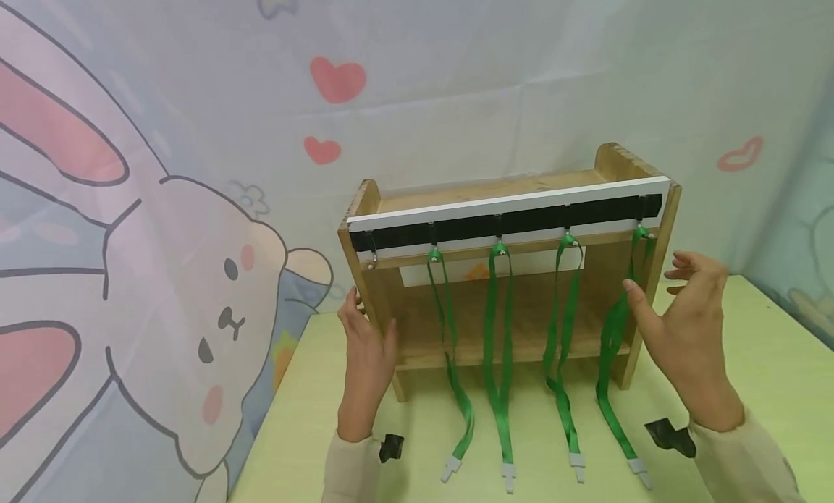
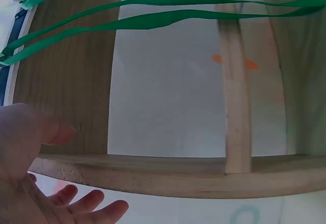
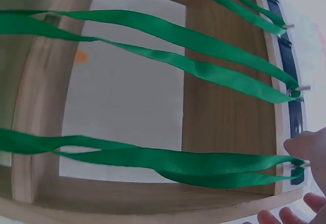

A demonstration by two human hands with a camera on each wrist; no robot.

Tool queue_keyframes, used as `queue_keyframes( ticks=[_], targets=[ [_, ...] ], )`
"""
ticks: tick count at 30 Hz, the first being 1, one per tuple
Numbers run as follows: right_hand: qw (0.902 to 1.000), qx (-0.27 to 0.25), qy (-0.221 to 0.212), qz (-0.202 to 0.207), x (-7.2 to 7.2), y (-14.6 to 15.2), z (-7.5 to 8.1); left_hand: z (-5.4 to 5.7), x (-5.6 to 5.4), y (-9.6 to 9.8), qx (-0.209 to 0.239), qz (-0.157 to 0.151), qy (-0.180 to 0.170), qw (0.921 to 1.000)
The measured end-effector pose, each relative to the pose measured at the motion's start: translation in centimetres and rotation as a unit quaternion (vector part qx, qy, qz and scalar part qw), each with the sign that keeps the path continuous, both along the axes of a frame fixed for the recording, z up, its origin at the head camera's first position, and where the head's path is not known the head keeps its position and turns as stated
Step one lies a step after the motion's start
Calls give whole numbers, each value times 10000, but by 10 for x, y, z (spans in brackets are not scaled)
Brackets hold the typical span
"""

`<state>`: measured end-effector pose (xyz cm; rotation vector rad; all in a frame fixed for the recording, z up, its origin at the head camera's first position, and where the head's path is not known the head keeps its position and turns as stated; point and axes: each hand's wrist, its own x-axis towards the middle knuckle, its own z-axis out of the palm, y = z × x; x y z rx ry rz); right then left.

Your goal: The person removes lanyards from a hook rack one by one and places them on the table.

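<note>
Nearest you, in front of the wooden rack [image 1: 528, 300], four white clips [image 1: 508, 471] end the green lanyards [image 1: 502, 416]. Left hand [image 1: 366, 351] is at the rack's left side: loosely spread, thumb on the inner side of the panel, fingers outside; not gripping anything, can't tell if it touches the wood. Right hand [image 1: 693, 336] is at the rack's right side: thumb and fingers wide apart, nothing held, thumb just beside the rightmost lanyard near its hook; contact unclear. All four lanyards hang down the rack's front from the right-hand four of five hooks [image 1: 373, 260], on a black strip [image 1: 534, 218] along the white board at the rack's top front edge. Rack stands on a yellow-green table [image 1: 769, 387]; behind it, a backdrop [image 1: 456, 90] with printed hearts.
</note>
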<state>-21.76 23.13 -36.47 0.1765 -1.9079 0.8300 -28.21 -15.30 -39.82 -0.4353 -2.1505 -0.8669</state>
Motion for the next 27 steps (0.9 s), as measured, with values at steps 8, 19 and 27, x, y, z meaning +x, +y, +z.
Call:
queue_keyframes(
  ticks=[8,19,27],
  targets=[
    [9984,-466,-324,-10,-4,-1,4,8,-5,0,661,92,-522,9964],
    [9976,-675,-24,-150,-13,-8,9,4,-7,0,583,104,-461,9972],
    [9965,-784,106,-263,-18,-7,15,4,-9,-4,414,-73,-305,9987]
  ],
)
